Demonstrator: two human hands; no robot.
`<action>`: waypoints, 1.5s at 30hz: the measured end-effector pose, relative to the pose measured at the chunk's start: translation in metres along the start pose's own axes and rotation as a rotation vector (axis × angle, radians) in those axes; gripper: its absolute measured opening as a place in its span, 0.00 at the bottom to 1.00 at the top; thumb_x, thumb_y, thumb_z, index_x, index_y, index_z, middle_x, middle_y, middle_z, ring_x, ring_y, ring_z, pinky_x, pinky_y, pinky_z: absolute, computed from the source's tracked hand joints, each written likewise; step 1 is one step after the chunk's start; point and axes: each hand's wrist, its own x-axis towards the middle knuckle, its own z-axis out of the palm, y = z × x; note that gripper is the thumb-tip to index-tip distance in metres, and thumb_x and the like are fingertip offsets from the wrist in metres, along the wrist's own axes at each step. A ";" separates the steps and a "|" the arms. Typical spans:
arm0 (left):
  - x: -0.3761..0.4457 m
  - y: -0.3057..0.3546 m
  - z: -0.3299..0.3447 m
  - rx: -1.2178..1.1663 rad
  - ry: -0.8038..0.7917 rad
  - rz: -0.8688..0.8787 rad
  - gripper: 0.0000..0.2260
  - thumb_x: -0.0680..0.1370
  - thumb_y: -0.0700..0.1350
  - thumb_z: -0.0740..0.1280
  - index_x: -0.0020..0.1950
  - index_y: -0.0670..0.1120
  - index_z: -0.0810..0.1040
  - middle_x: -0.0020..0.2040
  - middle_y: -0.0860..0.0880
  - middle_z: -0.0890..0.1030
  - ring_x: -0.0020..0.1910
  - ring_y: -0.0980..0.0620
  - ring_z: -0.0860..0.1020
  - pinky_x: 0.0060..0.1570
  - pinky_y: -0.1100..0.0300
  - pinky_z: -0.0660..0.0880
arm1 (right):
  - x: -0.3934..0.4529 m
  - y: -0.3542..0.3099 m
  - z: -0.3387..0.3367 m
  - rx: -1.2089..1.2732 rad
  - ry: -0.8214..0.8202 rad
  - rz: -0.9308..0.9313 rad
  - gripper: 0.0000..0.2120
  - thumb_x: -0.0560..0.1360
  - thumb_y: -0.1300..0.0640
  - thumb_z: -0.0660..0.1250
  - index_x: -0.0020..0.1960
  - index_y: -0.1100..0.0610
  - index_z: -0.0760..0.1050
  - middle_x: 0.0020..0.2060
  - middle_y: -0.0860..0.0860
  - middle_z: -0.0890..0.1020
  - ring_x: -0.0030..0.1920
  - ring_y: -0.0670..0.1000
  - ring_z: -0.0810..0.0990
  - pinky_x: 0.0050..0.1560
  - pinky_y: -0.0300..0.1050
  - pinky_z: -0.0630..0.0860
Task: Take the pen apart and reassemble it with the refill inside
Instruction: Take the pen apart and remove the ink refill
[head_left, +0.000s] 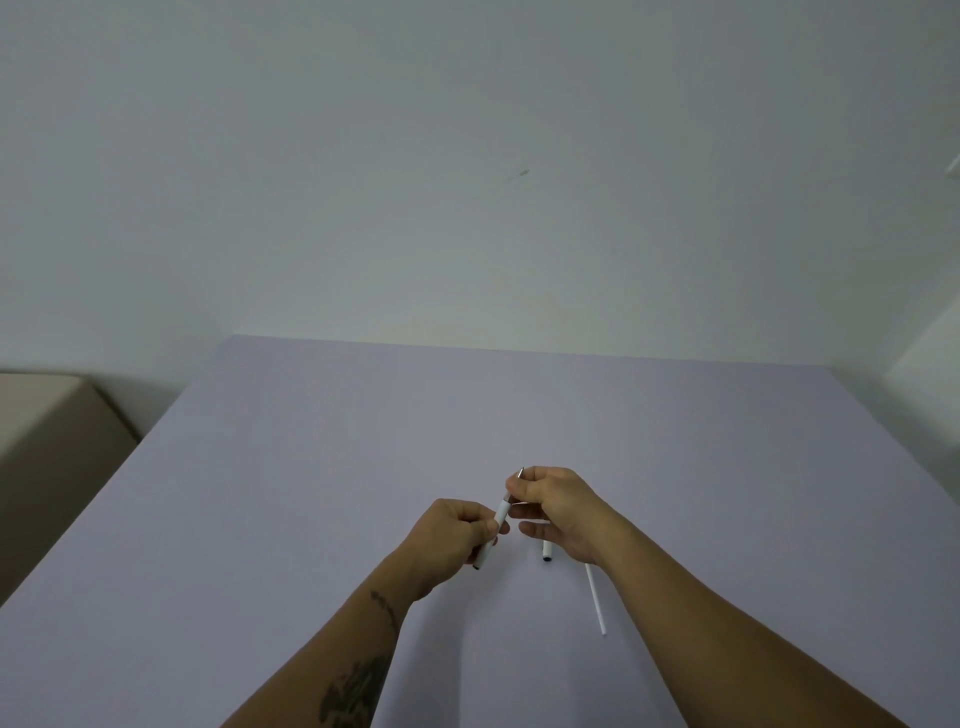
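I hold a white pen (500, 514) tilted above the lilac table (311, 467), its silver tip pointing away from me. My left hand (452, 540) grips the white barrel near its lower end. My right hand (558, 506) pinches the silver tip section at the top. A second white pen piece with a black end (546, 552) lies on the table under my right hand, partly hidden. A thin white refill (596, 600) lies on the table beside my right wrist, its upper end hidden by the wrist.
The table runs back to a plain white wall (467, 182). A beige piece of furniture (47, 431) stands beyond the table's left edge.
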 end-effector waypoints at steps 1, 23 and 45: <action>0.000 0.000 0.000 0.006 -0.001 0.001 0.10 0.80 0.43 0.65 0.44 0.49 0.85 0.50 0.41 0.84 0.44 0.48 0.78 0.49 0.53 0.80 | -0.001 0.000 0.000 -0.005 0.006 -0.006 0.06 0.79 0.58 0.67 0.48 0.59 0.81 0.47 0.54 0.84 0.52 0.53 0.82 0.53 0.49 0.79; -0.004 -0.002 -0.002 0.013 0.023 0.002 0.10 0.79 0.42 0.66 0.41 0.49 0.84 0.52 0.40 0.85 0.43 0.48 0.77 0.48 0.54 0.79 | -0.008 -0.003 0.002 -0.051 -0.003 0.004 0.11 0.81 0.62 0.62 0.52 0.57 0.83 0.48 0.52 0.84 0.50 0.51 0.82 0.55 0.49 0.79; -0.008 0.001 0.007 -0.007 0.042 0.029 0.07 0.78 0.43 0.67 0.45 0.46 0.86 0.49 0.38 0.84 0.41 0.49 0.76 0.44 0.56 0.78 | -0.017 0.002 -0.007 0.031 -0.008 0.017 0.06 0.77 0.58 0.69 0.53 0.57 0.82 0.46 0.52 0.83 0.46 0.51 0.81 0.54 0.50 0.78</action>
